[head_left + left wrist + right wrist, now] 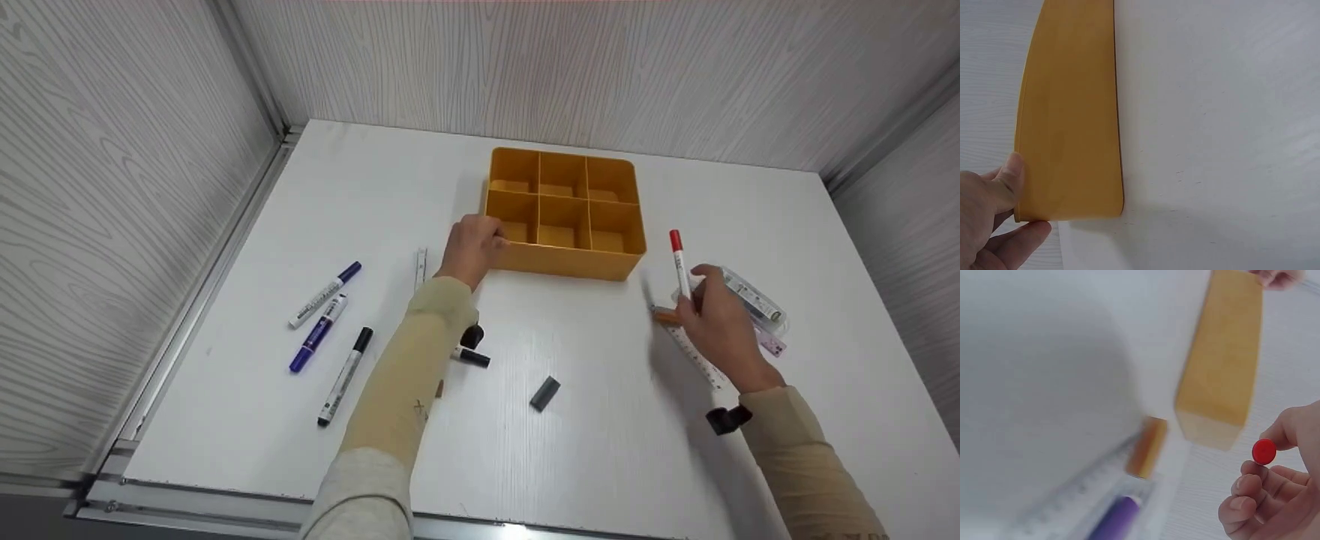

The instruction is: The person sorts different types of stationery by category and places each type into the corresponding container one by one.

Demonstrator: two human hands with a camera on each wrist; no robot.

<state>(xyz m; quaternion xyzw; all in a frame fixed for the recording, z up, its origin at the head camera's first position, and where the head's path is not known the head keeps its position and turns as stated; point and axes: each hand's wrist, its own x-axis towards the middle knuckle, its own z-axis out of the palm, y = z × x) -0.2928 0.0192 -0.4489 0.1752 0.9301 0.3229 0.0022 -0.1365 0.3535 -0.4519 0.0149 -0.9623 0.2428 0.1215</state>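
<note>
A yellow-orange box with six compartments (570,264) stands toward the back of the table. My left hand (469,251) grips its near left corner; in the left wrist view the thumb (1012,171) lies on the box wall and other fingers reach under the corner. My right hand (716,326) is raised to the right of the box. It pinches a white marker with a red cap (678,262), cap pointing up and away; the right wrist view shows the red cap (1264,451) end-on. Beneath this hand are a ruler (697,358) and a small orange-brown block (665,316).
A clear case (754,296) and a pale purple piece (771,343) lie beyond the right hand. A blue-capped marker (326,295), a purple marker (319,335) and a black-capped marker (345,377) lie at left. Another black-capped marker (474,358) and a dark grey block (545,394) lie nearer the middle.
</note>
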